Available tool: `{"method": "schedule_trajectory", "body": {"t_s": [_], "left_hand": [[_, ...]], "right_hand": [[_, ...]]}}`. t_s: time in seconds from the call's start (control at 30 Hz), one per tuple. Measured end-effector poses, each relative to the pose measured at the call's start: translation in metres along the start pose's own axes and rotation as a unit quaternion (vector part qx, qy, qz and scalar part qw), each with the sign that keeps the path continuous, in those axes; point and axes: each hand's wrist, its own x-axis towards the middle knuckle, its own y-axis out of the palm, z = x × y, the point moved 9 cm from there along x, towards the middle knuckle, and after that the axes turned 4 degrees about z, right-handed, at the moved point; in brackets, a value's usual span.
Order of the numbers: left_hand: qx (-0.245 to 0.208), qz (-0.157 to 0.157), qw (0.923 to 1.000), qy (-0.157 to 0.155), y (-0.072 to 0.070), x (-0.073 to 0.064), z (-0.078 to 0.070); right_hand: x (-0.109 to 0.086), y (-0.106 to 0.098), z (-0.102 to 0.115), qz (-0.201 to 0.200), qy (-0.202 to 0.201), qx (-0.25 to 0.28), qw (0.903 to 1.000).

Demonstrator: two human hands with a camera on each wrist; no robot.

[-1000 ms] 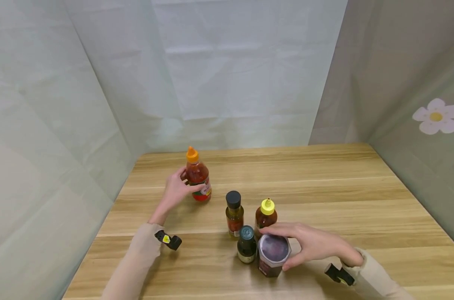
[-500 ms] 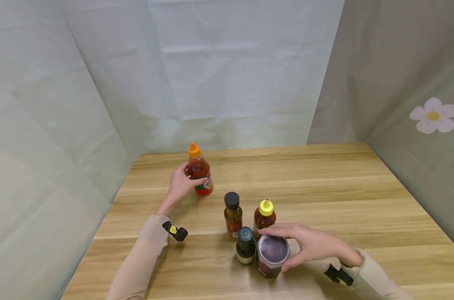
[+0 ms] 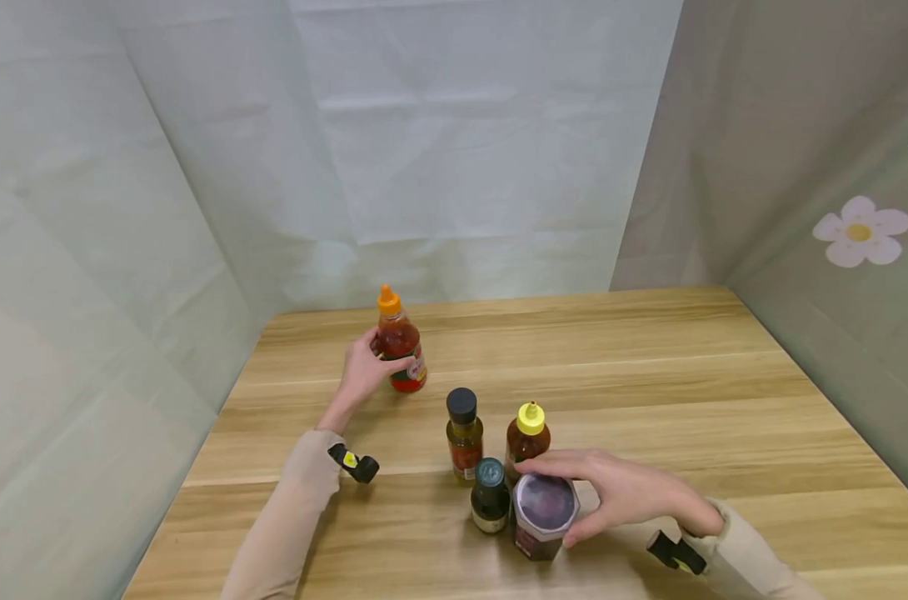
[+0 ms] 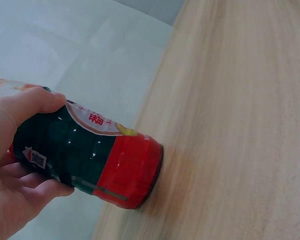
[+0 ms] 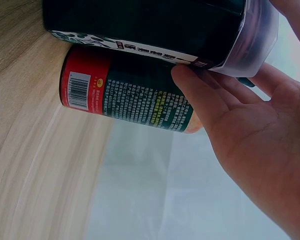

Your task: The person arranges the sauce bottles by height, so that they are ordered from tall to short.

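Head view: loads of wood between the bunch and the table's (image 3: 724, 400) right edge, left hand's grip (image 3: 362, 367) curled round one orange-capped bottle (image 3: 400, 342) towards the back left, well apart from three more: black-capped bottle (image 3: 465, 442), small dark bottle (image 3: 490, 500), yellow-capped bottle (image 3: 527, 442). Left wrist's got its base at the table, can't tell if touching. Right wrist shows the right hand's grip (image 5: 260, 120) spread wide around one jar (image 5: 145, 22).

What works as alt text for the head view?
A person's left hand grips an orange-capped red bottle at a wooden table, while the right hand grasps a lidded jar. Clustered near the jar stand a black-capped bottle, a yellow-capped bottle and a small dark bottle.
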Motion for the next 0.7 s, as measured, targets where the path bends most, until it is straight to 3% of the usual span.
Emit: {"method": "schedule_trajectory", "body": {"t_s": [0.4, 0.6, 0.7], "left_hand": [[-0.006, 0.009, 0.9999, 0.009, 0.004, 0.002, 0.002], [0.0, 0.011, 0.9994, 0.032, 0.005, -0.001, -0.007], [0.006, 0.012, 0.9995, 0.028, 0.004, -0.003, -0.009]], "right_hand": [[0.0, -0.001, -0.003, -0.002, 0.003, -0.002, 1.0], [0.002, -0.001, -0.005, -0.002, 0.004, 0.0, 1.0], [0.003, -0.002, -0.005, -0.004, 0.001, -0.002, 1.0]]}}
